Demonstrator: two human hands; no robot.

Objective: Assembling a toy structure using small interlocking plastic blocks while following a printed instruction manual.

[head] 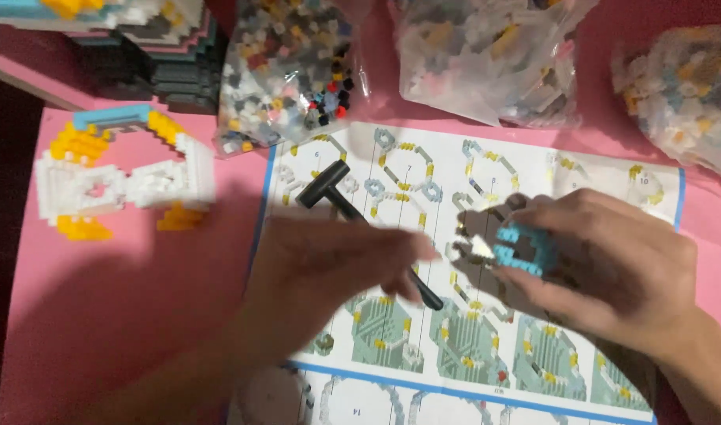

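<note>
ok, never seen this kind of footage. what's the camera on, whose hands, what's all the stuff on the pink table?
There is one picture, from a camera worn on a person's head, looking down at their own two bare hands; no machine is involved. The right hand holds a small cluster of tiny building blocks, light blue and white. The left hand is blurred; it lies over the handle of a small black hammer, but whether it grips it cannot be told. Both hands are above a printed instruction sheet on the pink table. To the left sits a white, yellow and blue block model. Along the top lie clear bags of loose blocks.
</note>
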